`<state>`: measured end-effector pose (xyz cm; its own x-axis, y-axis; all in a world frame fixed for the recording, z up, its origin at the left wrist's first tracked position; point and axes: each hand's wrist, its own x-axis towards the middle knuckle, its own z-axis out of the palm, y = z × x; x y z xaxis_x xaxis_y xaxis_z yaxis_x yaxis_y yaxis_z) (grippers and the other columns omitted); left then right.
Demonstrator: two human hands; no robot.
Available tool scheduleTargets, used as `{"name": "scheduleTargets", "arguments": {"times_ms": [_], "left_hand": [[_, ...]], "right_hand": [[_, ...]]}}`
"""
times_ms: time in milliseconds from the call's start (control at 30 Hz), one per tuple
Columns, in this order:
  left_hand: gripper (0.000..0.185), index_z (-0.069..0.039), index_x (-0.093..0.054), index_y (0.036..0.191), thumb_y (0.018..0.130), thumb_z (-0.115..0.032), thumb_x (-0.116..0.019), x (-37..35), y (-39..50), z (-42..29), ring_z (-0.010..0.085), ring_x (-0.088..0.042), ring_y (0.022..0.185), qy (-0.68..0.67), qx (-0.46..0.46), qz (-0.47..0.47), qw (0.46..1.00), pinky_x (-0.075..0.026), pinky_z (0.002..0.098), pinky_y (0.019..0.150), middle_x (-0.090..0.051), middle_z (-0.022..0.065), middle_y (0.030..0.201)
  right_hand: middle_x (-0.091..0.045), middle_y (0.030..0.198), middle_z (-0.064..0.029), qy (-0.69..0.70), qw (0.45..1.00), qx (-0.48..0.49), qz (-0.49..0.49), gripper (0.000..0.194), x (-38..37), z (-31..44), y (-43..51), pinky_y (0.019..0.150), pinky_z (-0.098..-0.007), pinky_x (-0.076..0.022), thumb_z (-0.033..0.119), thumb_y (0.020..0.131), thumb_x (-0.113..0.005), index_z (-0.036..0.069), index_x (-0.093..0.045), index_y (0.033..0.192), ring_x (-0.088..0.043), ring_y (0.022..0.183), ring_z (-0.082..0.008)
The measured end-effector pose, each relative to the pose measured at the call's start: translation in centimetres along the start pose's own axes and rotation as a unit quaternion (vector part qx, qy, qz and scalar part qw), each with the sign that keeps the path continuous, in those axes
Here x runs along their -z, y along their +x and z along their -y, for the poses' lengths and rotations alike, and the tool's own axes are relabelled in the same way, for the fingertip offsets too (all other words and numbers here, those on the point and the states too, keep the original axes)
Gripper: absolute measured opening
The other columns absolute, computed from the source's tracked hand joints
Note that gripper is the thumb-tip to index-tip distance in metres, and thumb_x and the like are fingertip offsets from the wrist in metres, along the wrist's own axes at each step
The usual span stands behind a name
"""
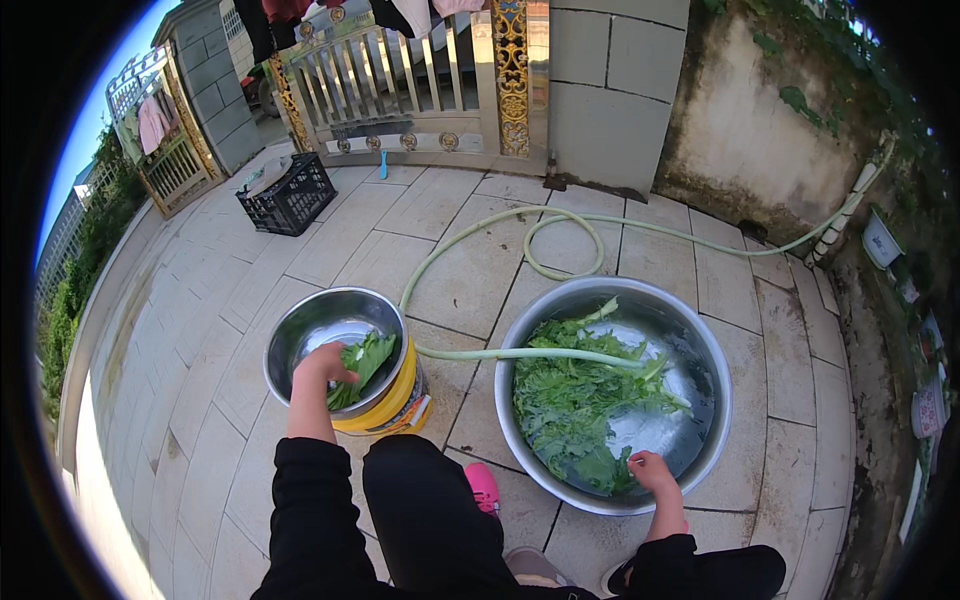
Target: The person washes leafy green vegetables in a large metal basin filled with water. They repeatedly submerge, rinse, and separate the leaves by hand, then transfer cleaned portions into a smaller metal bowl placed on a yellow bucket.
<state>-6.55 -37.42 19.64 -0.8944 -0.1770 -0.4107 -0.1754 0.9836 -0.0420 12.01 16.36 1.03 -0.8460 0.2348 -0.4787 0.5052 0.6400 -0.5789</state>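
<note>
My left hand [328,365] reaches into a small stainless steel bowl [300,315], against a few green leaves [371,356]; whether its fingers grip them is hidden. That bowl rests on top of a yellow bucket [409,405]. To the right, a large metal basin [716,352] on the ground holds water and a pile of leafy greens [562,390], mostly in its left half. My right hand [652,472] is over the near side of this basin, fingertips pinched at the edge of a leaf. A pale green hose [555,353] crosses the basin's rim, its end lying over the greens.
The hose loops across the tiled floor [457,285] towards a pipe at the right wall. A black plastic crate [289,196] stands before a metal gate [397,82] with hanging clothes. Several pots line the right wall [881,240]. A pink shoe [482,487] is between bucket and basin.
</note>
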Motion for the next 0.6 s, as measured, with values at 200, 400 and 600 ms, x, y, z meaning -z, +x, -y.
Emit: {"name": "scheduleTargets", "arguments": {"times_ms": [200,400,600], "left_hand": [[0.047,-0.005,-0.047,0.112,0.071,-0.023,-0.062,7.0,-0.5,-14.3,0.0281,-0.049,0.101,-0.033,-0.158,-0.149,0.976,-0.040,0.0355,0.083,-0.051,0.0159,0.109],[0.039,-0.009,-0.047,0.111,0.076,-0.024,-0.056,0.2,-1.5,-32.6,0.0298,-0.050,0.097,0.074,-0.438,0.019,0.896,-0.041,0.0378,0.080,-0.052,0.0122,0.107],[0.055,-0.025,-0.028,0.128,0.079,-0.030,-0.053,-16.2,-3.0,-39.2,0.0296,-0.013,0.126,0.058,-0.427,0.083,0.899,-0.015,0.0543,0.097,-0.019,0.0090,0.136]], "right_hand": [[-0.059,0.090,-0.0149,-0.067,0.997,-0.010,-0.035,0.025,1.2,-2.4,4.2,0.077,-0.0357,-0.0432,0.021,0.074,-0.055,0.007,-0.056,0.095,-0.056,0.087,-0.0286],[-0.047,0.112,-0.0122,-0.200,0.967,-0.005,-0.158,0.041,4.5,-1.7,9.3,0.081,-0.0419,-0.0396,0.012,0.073,-0.052,0.014,-0.045,0.113,-0.046,0.101,-0.0305],[-0.041,0.121,-0.0091,-0.352,0.904,0.045,-0.239,0.055,5.1,-1.6,13.7,0.095,-0.0502,-0.0224,0.009,0.075,-0.047,0.019,-0.031,0.126,-0.038,0.112,-0.0235]]}}
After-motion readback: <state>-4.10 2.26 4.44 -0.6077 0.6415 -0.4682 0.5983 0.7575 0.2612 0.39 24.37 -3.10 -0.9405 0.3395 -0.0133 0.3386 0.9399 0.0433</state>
